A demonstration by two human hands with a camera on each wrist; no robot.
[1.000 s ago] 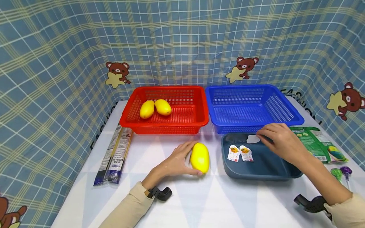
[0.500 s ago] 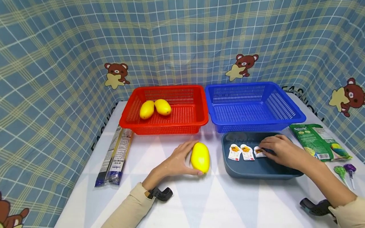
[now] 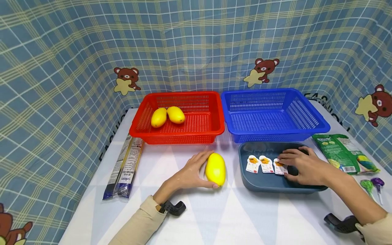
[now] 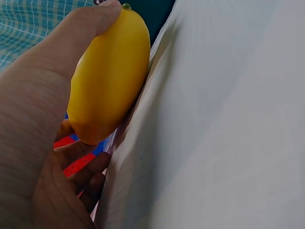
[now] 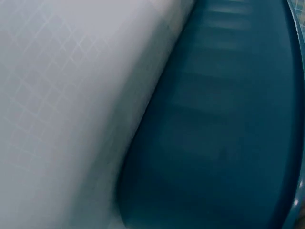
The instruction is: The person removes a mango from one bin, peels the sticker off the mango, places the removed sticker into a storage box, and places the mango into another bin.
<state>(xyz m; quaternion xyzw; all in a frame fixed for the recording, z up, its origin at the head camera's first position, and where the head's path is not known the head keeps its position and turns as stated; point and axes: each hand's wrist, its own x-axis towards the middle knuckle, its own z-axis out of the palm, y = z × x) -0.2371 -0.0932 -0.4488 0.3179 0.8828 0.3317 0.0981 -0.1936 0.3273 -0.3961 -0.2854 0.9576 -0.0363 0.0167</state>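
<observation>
My left hand point(image 3: 190, 174) holds a yellow mango point(image 3: 215, 170) on the table, thumb at its near end and fingers at its far end. In the left wrist view the thumb lies over the stem end of the mango point(image 4: 112, 76). My right hand point(image 3: 306, 166) reaches into a dark blue-grey tray point(image 3: 275, 188), fingertips on a small white label point(image 3: 280, 168) with an orange food picture; its thumb stands apart from the fingers. Two similar labels point(image 3: 267, 164) lie left of it in a row. The right wrist view shows only the tray's side wall point(image 5: 224, 124) and the tabletop.
Behind stand a red basket point(image 3: 174, 139) with two mangoes point(image 3: 176, 115) and a blue basket point(image 3: 278, 133). Two long packets point(image 3: 124, 170) lie left. On the right are a green snack bag point(image 3: 344, 154) and two lollipops, green point(image 3: 366, 185) and purple point(image 3: 377, 182).
My right hand has carried the third label from the tray's far side nearer, laid it beside the other two and spread its thumb from the fingers. The left hand and mango have stayed put.
</observation>
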